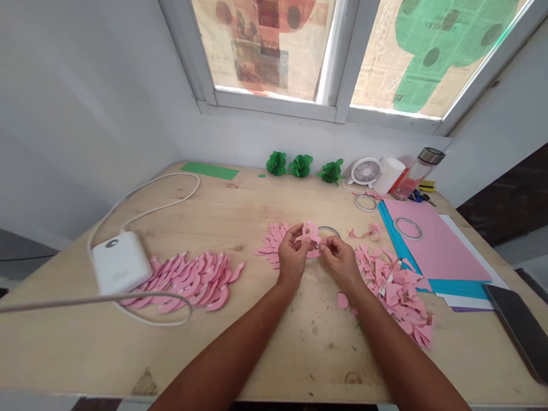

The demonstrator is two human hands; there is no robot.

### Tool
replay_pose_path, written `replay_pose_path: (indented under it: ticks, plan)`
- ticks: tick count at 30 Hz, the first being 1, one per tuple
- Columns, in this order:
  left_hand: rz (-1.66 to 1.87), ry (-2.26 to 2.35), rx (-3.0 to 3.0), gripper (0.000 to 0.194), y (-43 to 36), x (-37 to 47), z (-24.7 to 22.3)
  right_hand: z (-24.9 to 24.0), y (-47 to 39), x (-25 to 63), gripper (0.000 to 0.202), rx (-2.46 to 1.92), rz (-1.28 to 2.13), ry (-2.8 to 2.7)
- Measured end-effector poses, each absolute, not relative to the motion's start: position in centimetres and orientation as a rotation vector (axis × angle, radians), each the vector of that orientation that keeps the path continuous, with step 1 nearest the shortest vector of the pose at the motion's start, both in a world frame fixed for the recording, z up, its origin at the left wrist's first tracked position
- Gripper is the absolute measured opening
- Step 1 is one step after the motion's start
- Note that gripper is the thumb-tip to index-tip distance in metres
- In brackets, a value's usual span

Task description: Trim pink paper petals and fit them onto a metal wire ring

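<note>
My left hand (293, 254) is closed on a pink paper cutout (310, 229) with rounded lobes and a small hole. Close beside it, my right hand (340, 260) pinches at the cutout's right side; what lies between its fingertips is too small to make out. Just behind the right fingers a roll of tape (329, 230) lies flat, partly hidden. Left of my left hand sits a cluster of pink paper petals (270, 242). A heap of pink paper scraps (398, 291) spreads beside my right forearm.
Curved pink paper strips (192, 279) lie at left by a white device (120, 262) with a cable. Green paper flowers (301, 166) line the wall near a small fan (366, 171) and a bottle (419, 174). Coloured sheets (445, 245) and a dark flat device (520, 328) lie right.
</note>
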State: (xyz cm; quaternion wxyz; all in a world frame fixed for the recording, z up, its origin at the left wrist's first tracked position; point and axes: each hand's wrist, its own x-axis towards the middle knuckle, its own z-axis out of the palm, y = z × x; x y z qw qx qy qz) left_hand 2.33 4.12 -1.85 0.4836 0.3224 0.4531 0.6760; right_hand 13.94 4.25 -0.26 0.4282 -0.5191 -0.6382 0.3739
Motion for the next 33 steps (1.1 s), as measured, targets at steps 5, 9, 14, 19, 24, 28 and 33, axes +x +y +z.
replay_pose_path:
  ticks: [5, 9, 14, 19, 24, 28, 33]
  plan:
    - [1.552, 1.078, 0.748, 0.043, 4.2, 2.5, -1.8, 0.0, 4.2, 14.2, 0.014, -1.283, 0.862, -1.663]
    - [1.524, 1.062, 0.683, 0.053, 4.3, 2.6, -1.9, 0.0, 4.2, 14.3, 0.015, -1.282, 0.845, -1.657]
    - [1.544, 0.982, 0.573, 0.061, 4.3, 2.6, -1.8, 0.0, 4.1, 14.3, 0.013, -1.27, 0.763, -1.651]
    - [1.418, 0.907, 0.536, 0.044, 4.0, 2.7, -1.1, -0.6, 4.3, 14.3, 0.012, -1.248, 0.726, -1.672]
    - [1.42, 0.911, 0.471, 0.036, 3.9, 2.7, -1.0, -0.9, 4.4, 14.3, 0.012, -1.256, 0.746, -1.665]
    - [1.434, 0.921, 0.498, 0.035, 4.0, 2.6, -1.2, -0.8, 4.3, 14.2, 0.013, -1.267, 0.764, -1.64]
    - [1.426, 0.93, 0.566, 0.036, 4.0, 2.7, -1.3, -0.6, 4.2, 14.1, 0.016, -1.264, 0.797, -1.6]
